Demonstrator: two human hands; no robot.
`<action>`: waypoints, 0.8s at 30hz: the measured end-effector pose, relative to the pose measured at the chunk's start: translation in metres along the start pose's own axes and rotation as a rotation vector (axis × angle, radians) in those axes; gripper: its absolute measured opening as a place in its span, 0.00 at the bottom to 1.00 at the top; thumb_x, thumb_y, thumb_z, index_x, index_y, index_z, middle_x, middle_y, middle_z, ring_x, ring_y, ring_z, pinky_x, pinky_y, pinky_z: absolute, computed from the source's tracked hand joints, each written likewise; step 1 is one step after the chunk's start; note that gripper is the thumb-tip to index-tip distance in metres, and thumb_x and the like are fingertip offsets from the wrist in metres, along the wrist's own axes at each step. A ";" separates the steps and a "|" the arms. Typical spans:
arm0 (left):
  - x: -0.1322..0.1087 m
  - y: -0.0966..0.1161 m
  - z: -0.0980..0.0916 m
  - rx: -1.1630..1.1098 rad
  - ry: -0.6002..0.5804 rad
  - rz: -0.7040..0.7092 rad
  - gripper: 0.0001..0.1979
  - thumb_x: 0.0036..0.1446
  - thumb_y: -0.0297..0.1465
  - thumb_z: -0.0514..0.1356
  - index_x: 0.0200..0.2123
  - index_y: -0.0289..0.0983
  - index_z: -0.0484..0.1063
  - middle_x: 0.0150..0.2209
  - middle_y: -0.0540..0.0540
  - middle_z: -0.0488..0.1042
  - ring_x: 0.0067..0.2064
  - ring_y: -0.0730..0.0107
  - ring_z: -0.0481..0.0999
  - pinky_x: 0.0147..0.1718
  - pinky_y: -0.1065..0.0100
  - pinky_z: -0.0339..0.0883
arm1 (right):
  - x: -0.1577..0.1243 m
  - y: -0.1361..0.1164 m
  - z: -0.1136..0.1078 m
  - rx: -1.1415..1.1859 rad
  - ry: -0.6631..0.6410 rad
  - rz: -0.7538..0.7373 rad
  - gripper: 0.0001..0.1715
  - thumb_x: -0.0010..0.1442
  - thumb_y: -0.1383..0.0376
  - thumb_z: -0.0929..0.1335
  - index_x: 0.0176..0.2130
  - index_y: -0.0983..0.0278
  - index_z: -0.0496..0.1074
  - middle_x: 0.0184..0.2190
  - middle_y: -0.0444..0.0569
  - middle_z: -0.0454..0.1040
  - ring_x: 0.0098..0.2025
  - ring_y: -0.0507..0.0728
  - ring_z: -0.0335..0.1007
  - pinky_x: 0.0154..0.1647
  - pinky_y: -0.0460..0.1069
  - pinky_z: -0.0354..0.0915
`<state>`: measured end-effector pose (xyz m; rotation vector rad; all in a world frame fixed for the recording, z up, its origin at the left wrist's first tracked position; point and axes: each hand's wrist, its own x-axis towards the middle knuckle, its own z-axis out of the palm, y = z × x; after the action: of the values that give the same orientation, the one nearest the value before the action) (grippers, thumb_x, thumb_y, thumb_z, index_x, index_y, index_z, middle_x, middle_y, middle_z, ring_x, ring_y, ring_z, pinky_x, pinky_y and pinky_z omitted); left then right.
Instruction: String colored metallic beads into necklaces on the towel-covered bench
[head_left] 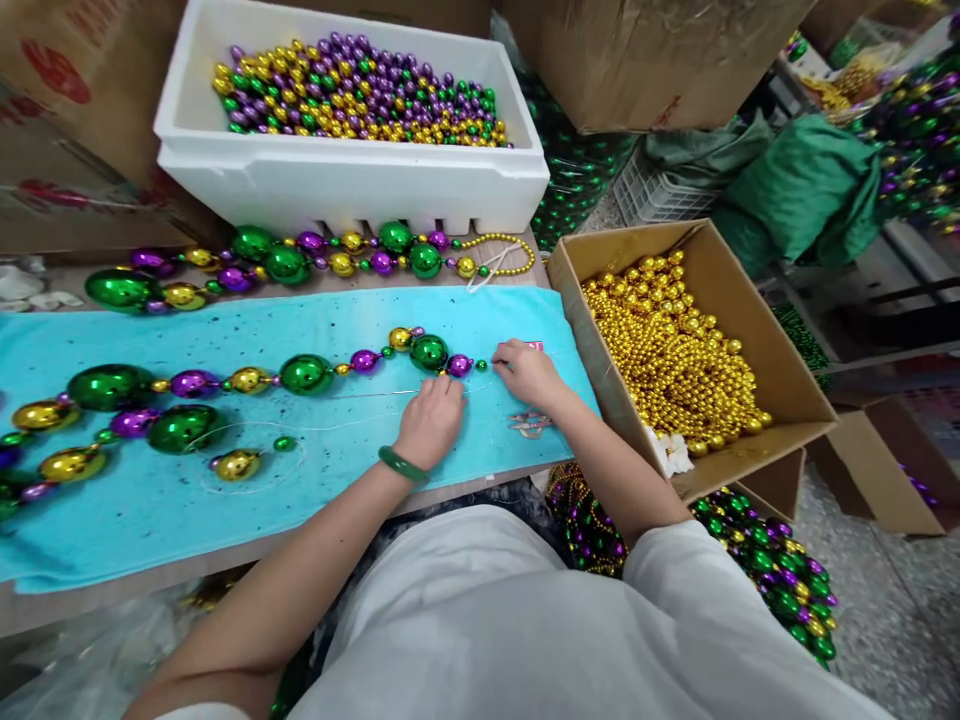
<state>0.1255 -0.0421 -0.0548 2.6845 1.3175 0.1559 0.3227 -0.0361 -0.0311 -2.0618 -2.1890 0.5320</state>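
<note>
A string of large green, purple and gold beads (306,374) lies across the blue towel (360,450). Close to its right end, my left hand (431,420) is curled beside a purple bead (460,365), with a thin line passing by its fingers. My right hand (527,372) has its fingertips pinched together just right of a small green bead (481,366); whatever sits between them is too small to make out. Thin clear thread (300,428) loops over the towel around a loose gold bead (237,464) and a little green bead (284,443).
Behind the towel lies a finished-looking bead strand (288,265) before a white foam box (352,170) of mixed beads. A cardboard box (780,360) of gold bead strands stands at right. Small snips (529,425) lie below my right hand. More bead strands (787,580) hang or lie lower right.
</note>
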 end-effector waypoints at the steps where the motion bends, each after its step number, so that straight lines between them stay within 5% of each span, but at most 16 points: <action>1: 0.003 0.001 0.001 -0.016 -0.008 -0.017 0.09 0.61 0.29 0.52 0.39 0.34 0.72 0.39 0.37 0.71 0.43 0.53 0.69 0.38 0.59 0.66 | 0.003 -0.004 0.003 -0.009 -0.015 -0.010 0.15 0.64 0.64 0.62 0.46 0.62 0.74 0.47 0.52 0.72 0.46 0.58 0.70 0.42 0.49 0.62; 8: -0.003 0.001 -0.022 -0.280 -0.060 -0.017 0.08 0.60 0.27 0.51 0.33 0.37 0.70 0.35 0.41 0.73 0.40 0.58 0.72 0.39 0.61 0.65 | 0.024 -0.007 -0.002 -0.036 -0.014 -0.004 0.15 0.64 0.67 0.59 0.44 0.63 0.72 0.45 0.54 0.74 0.44 0.60 0.72 0.40 0.50 0.62; 11: -0.020 -0.004 -0.040 -0.457 -0.234 0.033 0.09 0.60 0.29 0.49 0.33 0.39 0.68 0.30 0.47 0.74 0.32 0.65 0.73 0.32 0.66 0.64 | 0.034 -0.004 -0.009 -0.016 0.031 0.052 0.15 0.64 0.67 0.58 0.47 0.64 0.70 0.45 0.54 0.76 0.45 0.61 0.72 0.41 0.50 0.63; 16: -0.042 -0.034 -0.047 -0.243 -0.408 -0.119 0.11 0.58 0.32 0.49 0.29 0.41 0.69 0.26 0.48 0.75 0.28 0.63 0.75 0.26 0.67 0.60 | 0.042 0.003 -0.033 -0.042 0.128 0.085 0.17 0.66 0.64 0.58 0.51 0.64 0.67 0.52 0.55 0.72 0.47 0.61 0.71 0.41 0.51 0.64; 19: -0.040 -0.050 -0.041 -0.195 -0.389 -0.121 0.13 0.58 0.36 0.48 0.28 0.43 0.70 0.29 0.47 0.76 0.30 0.57 0.76 0.29 0.61 0.64 | 0.030 0.028 -0.070 -0.059 0.182 0.067 0.17 0.65 0.63 0.60 0.51 0.64 0.68 0.51 0.54 0.73 0.48 0.62 0.70 0.43 0.51 0.64; 24: -0.037 -0.057 -0.034 -0.279 -0.405 -0.083 0.15 0.54 0.40 0.47 0.24 0.48 0.71 0.26 0.48 0.75 0.30 0.53 0.77 0.34 0.53 0.68 | -0.025 0.112 -0.135 0.000 0.310 0.276 0.15 0.61 0.70 0.61 0.42 0.66 0.75 0.43 0.52 0.77 0.46 0.60 0.71 0.47 0.52 0.63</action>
<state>0.0529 -0.0344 -0.0321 2.2695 1.1771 -0.1904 0.4712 -0.0316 0.0647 -2.2818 -1.7481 0.2106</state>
